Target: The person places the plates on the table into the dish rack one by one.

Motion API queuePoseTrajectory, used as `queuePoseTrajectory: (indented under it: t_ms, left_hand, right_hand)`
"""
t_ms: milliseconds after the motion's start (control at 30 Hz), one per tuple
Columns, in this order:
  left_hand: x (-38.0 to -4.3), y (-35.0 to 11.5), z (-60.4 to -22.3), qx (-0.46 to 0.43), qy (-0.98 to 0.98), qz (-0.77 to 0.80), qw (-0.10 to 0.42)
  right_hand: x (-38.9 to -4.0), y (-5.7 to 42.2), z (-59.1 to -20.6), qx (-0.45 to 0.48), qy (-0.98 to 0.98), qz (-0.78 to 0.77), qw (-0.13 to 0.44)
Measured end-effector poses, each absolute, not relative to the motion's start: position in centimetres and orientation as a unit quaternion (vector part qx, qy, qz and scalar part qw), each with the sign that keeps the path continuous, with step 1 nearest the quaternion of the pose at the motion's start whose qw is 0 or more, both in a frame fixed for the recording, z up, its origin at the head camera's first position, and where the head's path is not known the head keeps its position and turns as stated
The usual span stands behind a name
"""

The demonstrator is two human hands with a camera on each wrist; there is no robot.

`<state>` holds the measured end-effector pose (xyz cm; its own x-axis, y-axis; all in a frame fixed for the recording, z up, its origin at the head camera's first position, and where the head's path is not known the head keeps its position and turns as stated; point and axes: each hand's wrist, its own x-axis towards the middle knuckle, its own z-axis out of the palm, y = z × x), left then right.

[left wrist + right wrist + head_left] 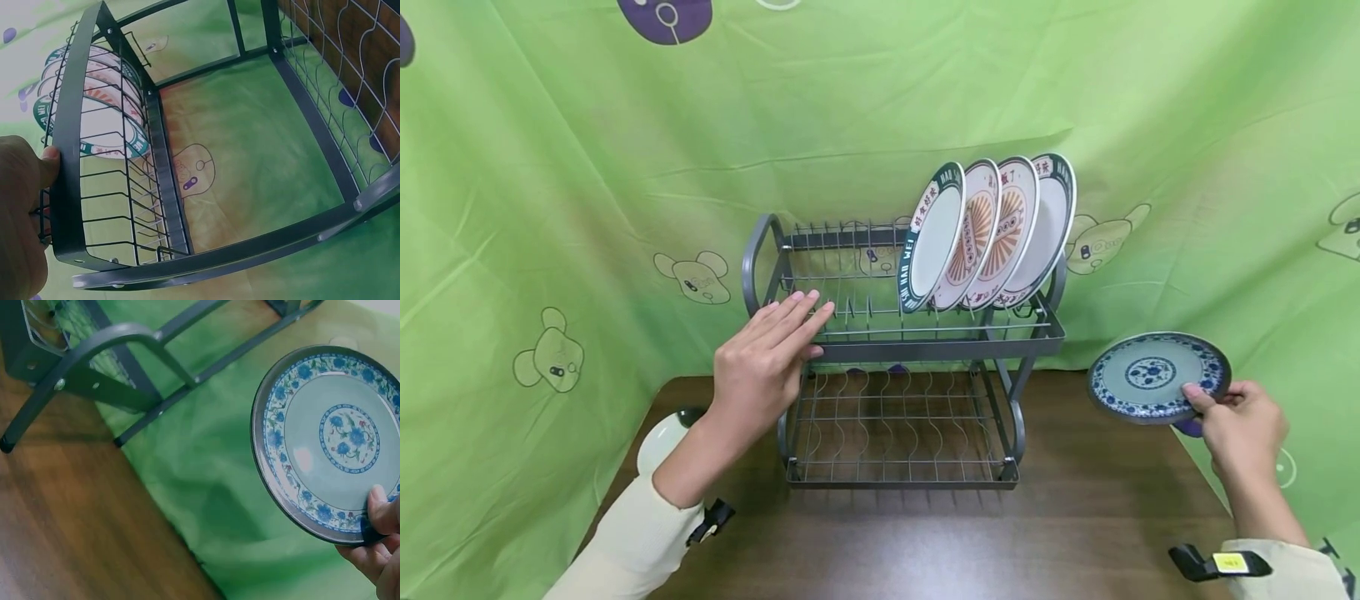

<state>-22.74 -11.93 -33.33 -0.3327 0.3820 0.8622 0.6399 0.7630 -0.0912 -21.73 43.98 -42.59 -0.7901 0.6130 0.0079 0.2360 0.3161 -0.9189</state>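
Note:
In the head view my right hand holds a light blue plate with a blue floral rim by its near right edge, thumb on top and fingers beneath. The plate is in the air, right of the grey two-tier dish rack. My left hand rests on the front left of the rack's upper tier, fingers straight and together. The left wrist view shows its thumb against the front rail. Several oval plates with printed rims stand on edge in the upper tier's right half.
The rack stands on a brown wooden table. Its lower tier is a bare wavy-wire shelf. Partly behind my left forearm is a white dish with a dark patch. Green cloth with cartoon prints hangs behind and at both sides.

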Motion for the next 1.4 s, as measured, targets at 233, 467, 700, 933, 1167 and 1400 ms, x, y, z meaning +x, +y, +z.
queuePoseTrajectory:
  t_ms: [233, 467, 700, 933, 1167, 1400]
  left_hand:
    - [-22.9, -11.9, -33.4, -0.32, -0.797, -0.14, 0.492]
    - [-22.8, -11.9, -33.4, -0.323, -0.796, -0.137, 0.493]
    - [-22.7, -11.9, -33.4, -0.319, -0.796, -0.144, 0.494]
    - [-22.7, -11.8, -33.4, -0.316, -0.799, -0.147, 0.491]
    - [-22.8, -11.8, -33.4, -0.317, -0.794, -0.144, 0.498]
    - [-22.6, -11.9, -33.4, -0.311, -0.806, -0.144, 0.483]
  right_hand:
    - [-21.1, 42.8, -41.0, -0.261, -0.728, 0.599, 0.21]
    - [-20.3, 41.5, -39.4, -0.212, -0.656, 0.69, 0.223]
    - [-19.6, 39.6, -37.2, -0.173, -0.627, 0.726, 0.221]
    - [-19.0, 38.1, -35.5, -0.157, -0.609, 0.741, 0.236]
    - [-18.7, 36.7, -34.2, -0.156, -0.604, 0.741, 0.249]
    - [-18.2, 35.9, -33.2, -0.132, -0.592, 0.755, 0.25]
